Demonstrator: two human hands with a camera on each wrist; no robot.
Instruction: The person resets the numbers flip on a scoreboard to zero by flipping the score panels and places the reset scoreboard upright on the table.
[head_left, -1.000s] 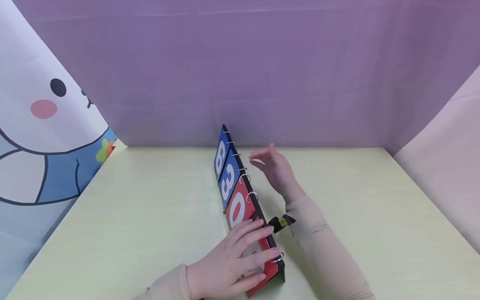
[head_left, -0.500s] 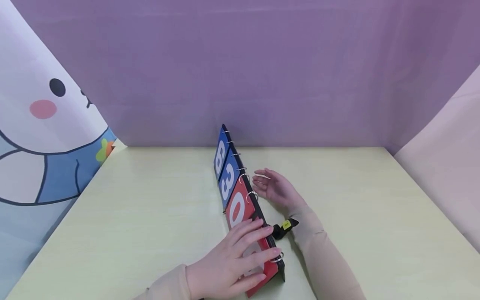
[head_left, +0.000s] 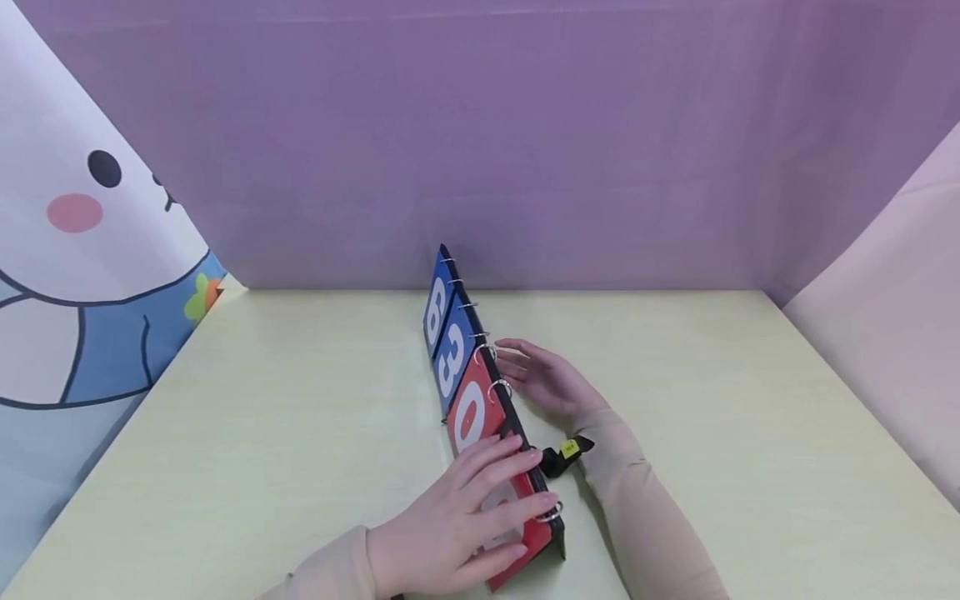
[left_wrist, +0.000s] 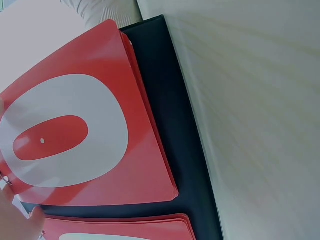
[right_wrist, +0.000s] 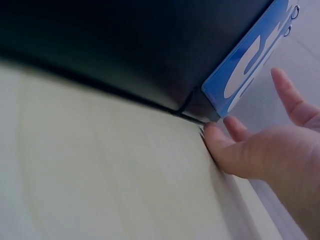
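A flip scoreboard (head_left: 468, 408) stands on the table like a tent, running away from me. Its left face carries two blue cards (head_left: 452, 358), showing 6 and 3, and red cards (left_wrist: 120, 165), one with a white 0. My left hand (head_left: 465, 521) rests with spread fingers on the nearest red card, fingertips at the ringed top edge, partly covering its numeral. Behind the black back panel (right_wrist: 125, 45), my right hand (head_left: 551, 379) is held with relaxed, slightly bent fingers. Its fingertips lie close to the board's back; whether they touch it I cannot tell.
The scoreboard stands on a pale wooden table (head_left: 300, 433). Metal rings (head_left: 501, 388) line its top edge. A purple cloth (head_left: 600, 150) hangs behind, and a cartoon-printed cloth (head_left: 75, 275) is at the left. A black strap with a yellow label (head_left: 570, 450) sits by the right wrist.
My right hand has come down and nearer to me behind the scoreboard, then slightly toward its back. The left hand keeps its place on the red card. The head view has shifted slightly.
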